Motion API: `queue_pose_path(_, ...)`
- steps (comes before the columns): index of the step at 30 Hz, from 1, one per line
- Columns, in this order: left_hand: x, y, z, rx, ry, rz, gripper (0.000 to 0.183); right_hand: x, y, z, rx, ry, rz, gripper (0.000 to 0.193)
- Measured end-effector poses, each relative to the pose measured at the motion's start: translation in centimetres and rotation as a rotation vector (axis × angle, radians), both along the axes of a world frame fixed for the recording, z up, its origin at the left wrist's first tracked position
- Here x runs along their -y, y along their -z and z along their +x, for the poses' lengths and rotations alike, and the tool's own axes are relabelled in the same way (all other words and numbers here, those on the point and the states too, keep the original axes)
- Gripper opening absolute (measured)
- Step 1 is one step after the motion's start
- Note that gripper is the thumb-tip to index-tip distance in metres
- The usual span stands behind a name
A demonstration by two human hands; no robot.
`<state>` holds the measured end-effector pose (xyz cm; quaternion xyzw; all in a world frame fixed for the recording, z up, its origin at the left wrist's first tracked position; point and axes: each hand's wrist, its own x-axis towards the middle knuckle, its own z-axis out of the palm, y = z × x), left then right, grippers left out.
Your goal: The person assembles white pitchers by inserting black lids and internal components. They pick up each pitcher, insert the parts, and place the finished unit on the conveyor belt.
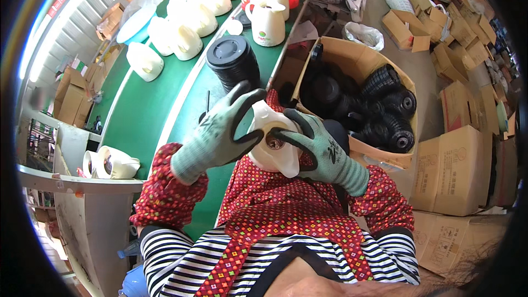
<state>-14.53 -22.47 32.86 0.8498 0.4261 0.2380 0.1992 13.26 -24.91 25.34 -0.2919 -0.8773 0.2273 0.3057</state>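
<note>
Holding a cream plastic jug body just above the lap, both gloved hands are closed around it. The left hand grips the upper left side with fingers curled over the top edge; the right hand clasps the right side, its thumb and fingers at a round opening where a small brownish fitting shows. Whether that fitting is fully seated cannot be told. Judging by this, assembly of this unit appears under way and not complete: no black cap sits on it.

Beneath the hands lie red patterned sleeve covers and apron over a striped shirt.

Just beyond, a stack of black round caps stands on the green conveyor belt. To the right, an open brown carton holds many more black caps, loosely piled, suggesting much stock remains to fit.

At the lower left, two cream jugs lie on their sides on a grey ledge.

Farther up the belt, a row of cream jug bodies awaits handling, and beyond them stand finished-looking jugs with handles, one bearing a small green and red label, some with red parts.

Across the far right floor, plain brown cartons are stacked, several printed with faint red marks; smaller open boxes lie scattered beyond.
</note>
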Motion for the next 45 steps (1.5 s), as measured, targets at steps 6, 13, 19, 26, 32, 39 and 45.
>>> queue_pose_path(6,2.0,1.5,0.3,-0.184,0.222,0.025,0.076,0.2,-1.0,-0.4,0.119,0.006,0.022,0.072)
queue_pose_path(13,1.3,4.6,0.7,-0.160,0.241,0.065,0.064,0.6,-1.4,-1.7,0.261,0.045,0.078,0.047)
queue_pose_path(19,1.5,5.0,0.5,-0.074,0.265,0.073,0.054,0.9,-0.8,-2.2,0.319,0.035,0.111,0.044)
queue_pose_path(26,1.3,6.0,-1.3,0.152,-0.068,0.167,0.073,0.2,3.6,0.4,-0.427,0.355,-0.241,0.102)
queue_pose_path(32,3.7,6.7,1.4,0.333,-0.309,0.264,0.103,4.3,9.7,-1.2,-1.296,0.214,-1.507,0.062)
queue_pose_path(39,4.2,6.4,-0.2,0.256,-0.134,0.010,0.079,1.5,7.5,2.0,-1.129,0.256,-0.973,0.068)
queue_pose_path(45,4.6,9.4,-0.2,0.312,-0.286,-0.150,0.063,2.5,9.6,3.9,-0.101,0.648,0.115,0.054)
